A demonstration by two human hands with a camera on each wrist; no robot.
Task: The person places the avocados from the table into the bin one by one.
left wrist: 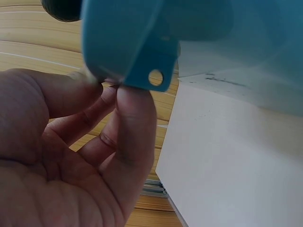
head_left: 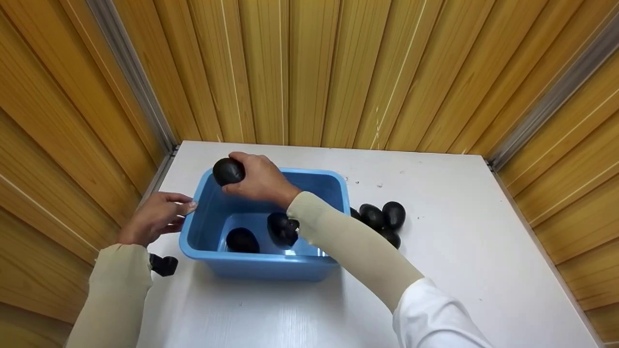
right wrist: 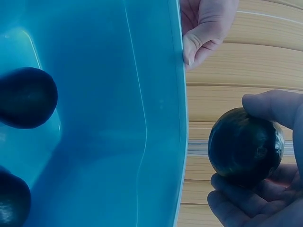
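My right hand [head_left: 261, 176] grips a dark, egg-shaped avocado [head_left: 228, 171], held up over the far left corner of the blue plastic bin [head_left: 263, 257]. Thumb on one side and fingers on the other wrap the avocado [right wrist: 246, 147] in the right wrist view. At the bin's left side, my left hand [head_left: 157, 216] pinches the rim between thumb and forefinger; the left wrist view shows this grip beside a small hole in the rim's flange [left wrist: 150, 75]. Inside, one avocado [head_left: 243, 240] lies on the bin floor, and another [head_left: 276, 226] is partly covered by the right wrist's camera.
Several more avocados [head_left: 394, 215] lie grouped on the white table [head_left: 464, 270] right of the bin, partly hidden by my right forearm. Small droplets [head_left: 379, 185] dot the table behind them. Wood-patterned panels [head_left: 314, 72] wall in the table's back and sides.
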